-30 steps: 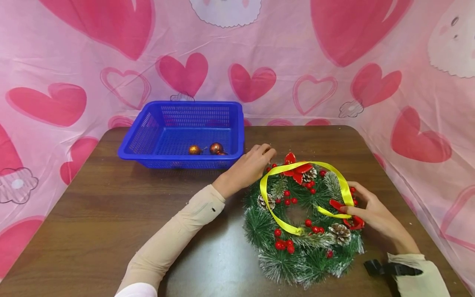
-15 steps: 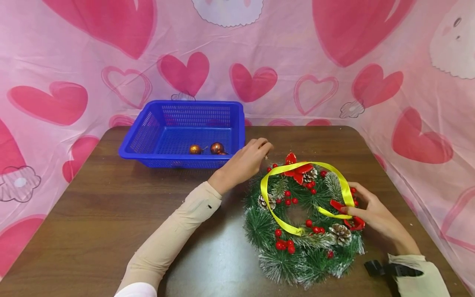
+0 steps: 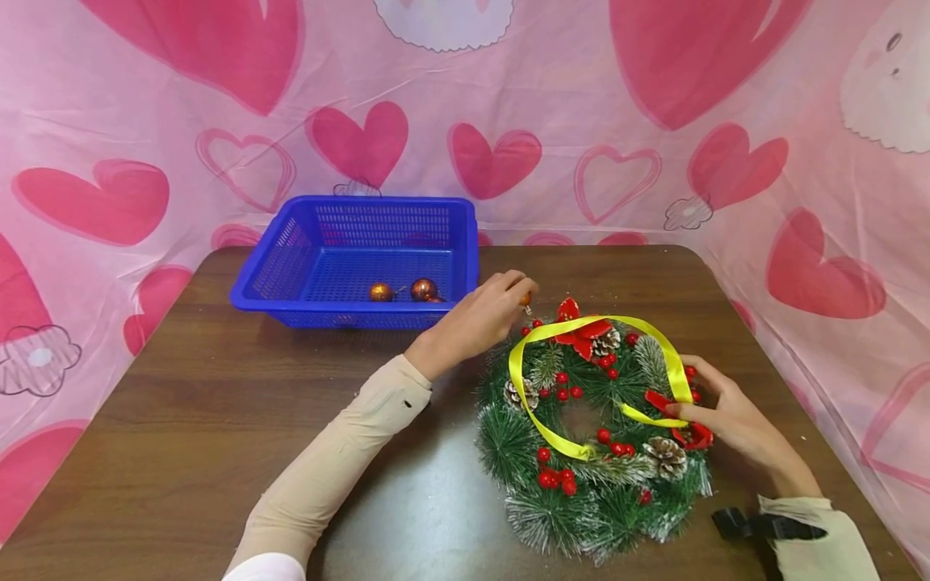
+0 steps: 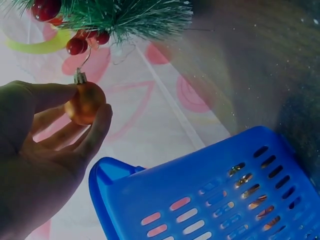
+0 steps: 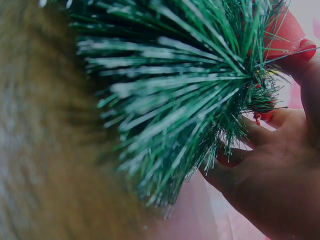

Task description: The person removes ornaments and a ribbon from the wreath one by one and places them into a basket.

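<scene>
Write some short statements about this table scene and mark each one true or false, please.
1. The left hand pinches a small orange ball ornament. True.
2. The blue plastic basket holds no ornaments. False: two orange ball ornaments lie in it.
3. The right hand grips the edge of the green pine wreath. True.
4. A blue ribbon loops over the wreath. False: the ribbon is yellow.
5. The wreath lies inside the basket. False: it lies on the brown wooden table.

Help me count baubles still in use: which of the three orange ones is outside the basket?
The bauble pinched in the left hand beside the wreath; the other two lie in the blue basket.
</scene>
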### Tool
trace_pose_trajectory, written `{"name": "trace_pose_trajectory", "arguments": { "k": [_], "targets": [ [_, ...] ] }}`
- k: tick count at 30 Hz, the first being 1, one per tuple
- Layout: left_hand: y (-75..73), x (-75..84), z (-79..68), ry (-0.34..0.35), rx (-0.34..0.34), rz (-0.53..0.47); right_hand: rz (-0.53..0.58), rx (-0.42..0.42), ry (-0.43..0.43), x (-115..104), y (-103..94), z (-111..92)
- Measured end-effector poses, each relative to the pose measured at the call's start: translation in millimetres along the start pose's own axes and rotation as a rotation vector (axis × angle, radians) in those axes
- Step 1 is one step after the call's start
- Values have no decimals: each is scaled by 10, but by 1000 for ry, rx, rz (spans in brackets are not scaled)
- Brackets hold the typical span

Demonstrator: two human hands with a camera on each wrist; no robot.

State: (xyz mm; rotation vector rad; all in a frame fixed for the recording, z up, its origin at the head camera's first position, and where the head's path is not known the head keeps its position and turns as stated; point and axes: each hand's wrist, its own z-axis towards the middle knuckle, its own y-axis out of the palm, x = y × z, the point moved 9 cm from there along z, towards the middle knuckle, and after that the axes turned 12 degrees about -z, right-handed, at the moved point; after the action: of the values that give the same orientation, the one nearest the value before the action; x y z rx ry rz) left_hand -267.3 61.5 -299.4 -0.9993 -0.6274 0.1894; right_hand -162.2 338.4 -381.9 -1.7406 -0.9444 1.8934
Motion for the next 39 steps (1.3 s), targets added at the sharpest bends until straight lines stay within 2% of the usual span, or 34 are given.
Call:
{"name": "trace_pose_trajectory", "arguments": {
  "k": [7,11,17,24,28,35,39],
  "targets": [
    [46,29,5,7,19,-18,-58,4,7,6,-24,-4],
    [52,49,1,21,21,-56,-53,2,11,18,-23,-1],
    [-14,74,-6,49,27,-81,-13,9,-10,-13,-25,2],
    [-97,73,-6,60,79,-96,-27,10,10,-1,-26,-6],
    [-100,61,-3,51,96,-75,-40,6,15,29,-18,-9],
    [-100,-10,-10,15,144,68,-42,10,8,31,-17,-7],
    [-115,-21,-17,14,164,41,-26,10,-13,-1,-17,0]
  ]
}}
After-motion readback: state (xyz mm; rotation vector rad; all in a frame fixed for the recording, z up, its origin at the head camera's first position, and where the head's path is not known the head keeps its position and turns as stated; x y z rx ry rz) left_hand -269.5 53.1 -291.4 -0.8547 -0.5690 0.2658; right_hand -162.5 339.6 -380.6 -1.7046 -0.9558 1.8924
